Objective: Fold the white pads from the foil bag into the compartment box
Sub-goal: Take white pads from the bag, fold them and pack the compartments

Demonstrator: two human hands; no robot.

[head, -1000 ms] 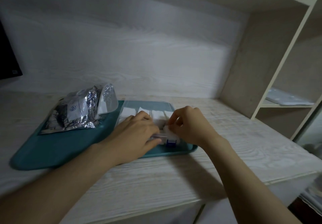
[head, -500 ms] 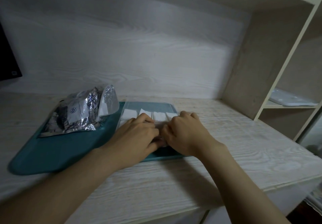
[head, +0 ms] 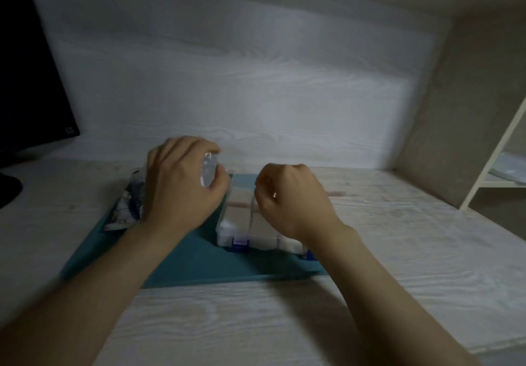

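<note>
Gripping the shiny mouth of the foil bag [head: 128,209], the left hand [head: 182,186] curls over it left of centre on the teal tray [head: 199,266]. The bag's long axis runs lower left to upper right, with its mouth toward the compartment box [head: 242,223] holding white pads [head: 227,230]. Above the box, the right hand [head: 290,203] is curled; whether it pinches anything is unclear.

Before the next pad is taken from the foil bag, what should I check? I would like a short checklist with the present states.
1. Left hand grips the foil bag: ok, fingers curl on its shiny edge.
2. Right hand free: cannot tell, curled and blurred.
3. Compartment box sits on the teal tray: ok.
4. White pads lie inside the box: ok.
5. An empty compartment remains: cannot tell, the hands cover part.
</note>
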